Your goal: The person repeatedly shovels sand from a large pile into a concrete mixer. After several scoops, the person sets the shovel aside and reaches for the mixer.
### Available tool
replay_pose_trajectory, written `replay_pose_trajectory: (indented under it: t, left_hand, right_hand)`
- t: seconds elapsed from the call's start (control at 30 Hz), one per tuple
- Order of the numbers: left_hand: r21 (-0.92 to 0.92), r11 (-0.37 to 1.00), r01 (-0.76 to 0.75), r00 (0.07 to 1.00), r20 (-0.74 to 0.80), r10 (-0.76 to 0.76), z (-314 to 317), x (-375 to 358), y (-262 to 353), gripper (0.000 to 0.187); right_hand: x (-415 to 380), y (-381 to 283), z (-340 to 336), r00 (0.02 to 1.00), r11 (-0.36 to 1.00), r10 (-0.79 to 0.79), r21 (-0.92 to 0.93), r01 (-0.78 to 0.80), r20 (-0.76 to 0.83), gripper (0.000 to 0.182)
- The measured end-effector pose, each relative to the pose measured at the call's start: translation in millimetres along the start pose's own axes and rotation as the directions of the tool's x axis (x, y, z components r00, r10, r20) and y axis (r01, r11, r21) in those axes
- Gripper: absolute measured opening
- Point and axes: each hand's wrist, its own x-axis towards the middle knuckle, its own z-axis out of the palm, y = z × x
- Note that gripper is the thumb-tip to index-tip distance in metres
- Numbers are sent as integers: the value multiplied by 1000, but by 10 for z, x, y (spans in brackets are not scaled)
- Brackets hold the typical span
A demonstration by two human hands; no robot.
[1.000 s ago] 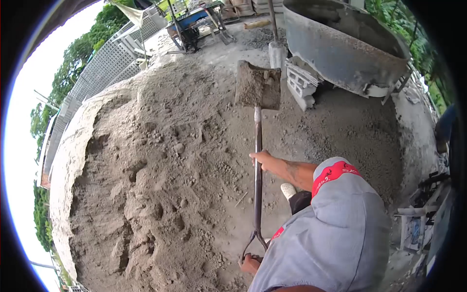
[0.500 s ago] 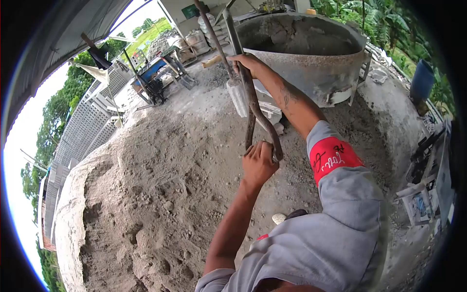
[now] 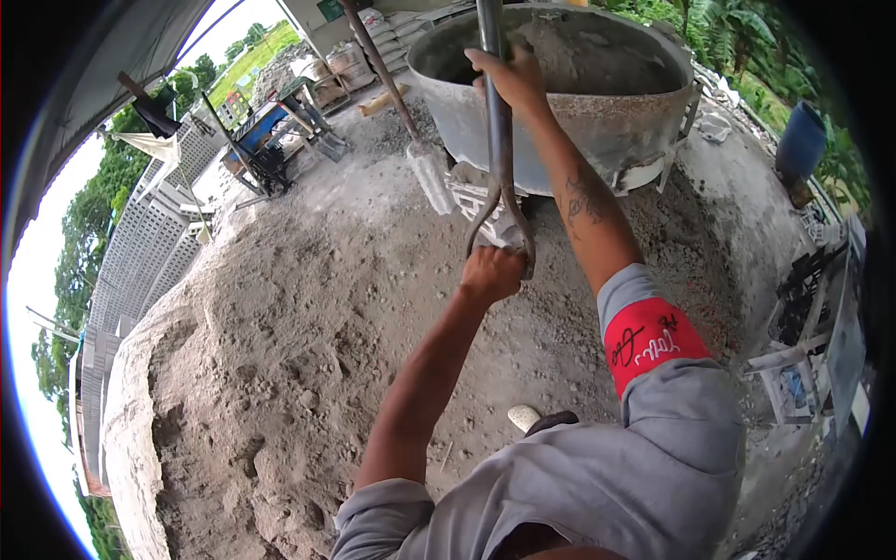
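The left hand (image 3: 490, 273) grips the shovel (image 3: 497, 149) by its D-handle, the right hand (image 3: 511, 77) clasps its shaft (raised steeply) before the mixer drum (image 3: 597, 117).

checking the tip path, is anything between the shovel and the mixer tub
Nothing visible does. The shovel is raised with its shaft crossing the mixer tub rim, left hand on the D-grip, right hand high on the shaft; the blade is out of view.
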Motion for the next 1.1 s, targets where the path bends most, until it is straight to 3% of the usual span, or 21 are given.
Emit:
replay_pose_trajectory:
  t: [0.03, 0.07, 0.13, 0.23, 0.3, 0.33, 0.37, 0.4, 0.5, 0.6, 0.67, 0.73, 0.8, 0.83, 0.87, 0.9, 0.93, 0.97, 1.0, 1.07, 1.1]
  left_hand:
    - [9, 999, 48, 986, 160, -49, 346, -151, 94, 16]
    - [1, 1000, 30, 970, 242, -30, 656, -361, 205, 19]
    - [-38, 999, -15, 905, 424, 30, 974, -626, 430, 18]
    - [-90, 995, 51, 961, 274, -25, 827, -595, 509, 19]
    - [-118, 991, 58, 975, 219, -31, 614, -560, 438, 16]
    - [-121, 993, 9, 999, 35, -5, 614, -521, 346, 16]
    - [-93, 995, 46, 994, 107, -36, 244, -412, 372, 16]
    - [-78, 997, 7, 1000, 7, -7, 169, -331, 297, 17]
    - [-12, 1000, 21, 997, -69, -21, -359, -58, 288, 19]
    - [-5, 999, 32, 999, -36, -32, -396, 24, 310, 18]
    - [-5, 999, 51, 994, 97, -51, -173, -48, 374, 18]
    - [-59, 996, 60, 978, 202, -47, 511, -334, 431, 17]
    - [-68, 994, 85, 907, 417, -48, 884, -643, 608, 21]
    - [-79, 994, 77, 906, 421, -37, 791, -700, 776, 21]
    - [-68, 995, 77, 908, 418, -42, 597, -734, 824, 21]
    - [-53, 994, 91, 915, 400, -63, 407, -700, 759, 21]
    - [-189, 973, 132, 977, 191, -95, 302, -799, 784, 19]
    - [-306, 942, 139, 987, -32, -156, 210, -889, 706, 17]
    - [-288, 948, 135, 986, -56, -158, 152, -948, 591, 17]
    - [-438, 893, 100, 887, -368, -280, 158, -1345, 487, 15]
    - [-725, 654, 215, 783, -272, -559, 138, -1616, 537, 16]
  right_hand:
    - [-260, 509, -164, 990, 980, 141, 144, -141, 9, 27]
    - [-610, 918, -334, 943, 942, 325, 114, -316, -74, 26]
    - [-1283, 1747, -663, 678, 692, 722, 135, -709, -137, 21]
    - [-1278, 1806, -614, 708, 709, 698, -38, -704, -106, 19]
    - [-1023, 1395, -507, 784, 785, 615, -24, -619, -84, 16]
    - [-875, 1182, -439, 840, 841, 540, 34, -539, -52, 14]
    - [-739, 863, -374, 883, 884, 467, 8, -468, -47, 14]
    - [-550, 678, -320, 903, 903, 428, 57, -426, -38, 16]
    - [-94, 157, -234, 941, 940, 337, 53, -337, 16, 18]
    - [0, 13, -234, 981, 979, 189, 77, -191, 32, 19]
    - [-254, 302, -356, 969, 971, 238, -35, -236, 72, 19]
    - [-803, 953, -485, 892, 892, 452, 34, -451, -25, 19]
    - [-1429, 1639, -664, 727, 733, 676, 17, -680, -118, 19]
    - [-1544, 2050, -799, 594, 603, 784, -6, -798, -181, 17]
    - [-1446, 1857, -741, 694, 693, 714, -47, -719, -90, 17]
    - [-1190, 1657, -601, 699, 686, 712, -141, -714, -70, 18]
    - [-1226, 1548, -553, 676, 645, 734, -240, -726, -73, 19]
    - [-1290, 1515, -421, 702, 693, 709, -121, -711, -63, 19]
    - [-1200, 1453, -270, 746, 748, 663, 3, -664, -54, 21]
    - [-1289, 1217, 76, 711, 695, 700, 164, -700, 63, 27]
    - [-1356, 1084, 253, 697, 661, 700, 229, -715, 155, 34]
